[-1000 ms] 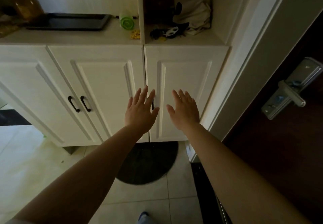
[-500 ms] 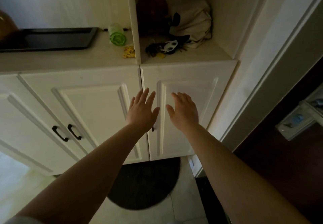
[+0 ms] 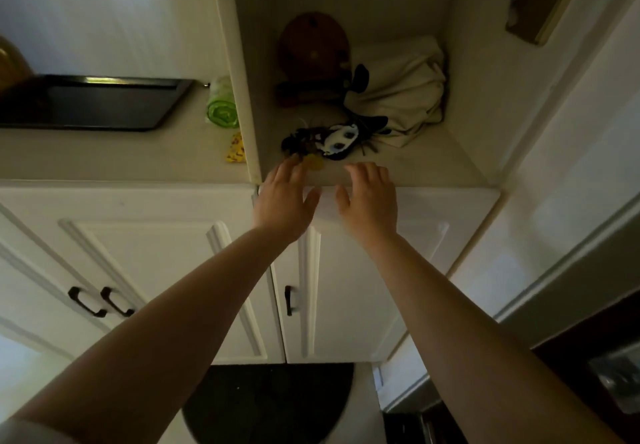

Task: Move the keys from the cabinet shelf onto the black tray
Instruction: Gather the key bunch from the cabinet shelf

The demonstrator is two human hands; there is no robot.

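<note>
White cabinet fronts fill the dim view, with an open shelf niche (image 3: 433, 163) above the doors. Both hands reach palm-down to the niche's front edge, fingers spread and loosely extended, neither holding anything. The left hand (image 3: 284, 197) has its fingertips at a yellow tag (image 3: 313, 163); whether they touch it cannot be told. The right hand (image 3: 370, 201) lies at 3 o'clock from the left, close but apart. At 12 o'clock from the hands lie the keys (image 3: 304, 138), a dark tangle hard to resolve, joined to a black-and-white plush charm (image 3: 341, 138). Behind them stand a brown round object (image 3: 313, 48) and a cream cloth bag (image 3: 401, 90), both murky. A divider panel (image 3: 239, 72) separates the niche from the counter at 9 o'clock, where a green roll (image 3: 221, 107) and a small yellow packet (image 3: 236, 149) sit. Farther left is the black tray (image 3: 104, 121), cut off by the frame edge, nothing visible inside it.
</note>
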